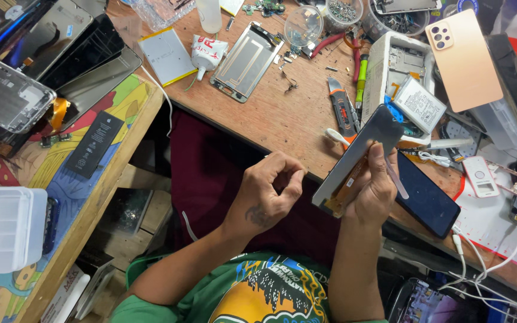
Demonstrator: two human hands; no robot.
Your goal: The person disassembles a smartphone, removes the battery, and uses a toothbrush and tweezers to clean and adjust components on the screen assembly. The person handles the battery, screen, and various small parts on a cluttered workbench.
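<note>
Your right hand (373, 190) was clamped on a phone screen panel (359, 157), held tilted on edge just right of the frame's centre, above the tabletop (282, 113) edge. A thin pale pick (395, 177) also sat pinched in those same fingers, its tip pointing down toward a dark phone (426, 194) lying flat at right. Your left hand (265, 194) was at centre frame, holding nothing, its fingers curled with thumb and forefinger close together, just beside the panel's lower edge but apart from it.

The orange flex strip (347, 186) on the panel's underside looked exposed. To have handled it well, you likely wanted the panel gripped by its edges only, as you did, with the pick kept clear of the flex and the glass. Steadying the lower corner with the free left hand would probably have kept it from twisting.

A utility knife (342, 107), a battery (419, 104) and a metal frame (248, 60) lay in the upper half, well apart from both hands.
</note>
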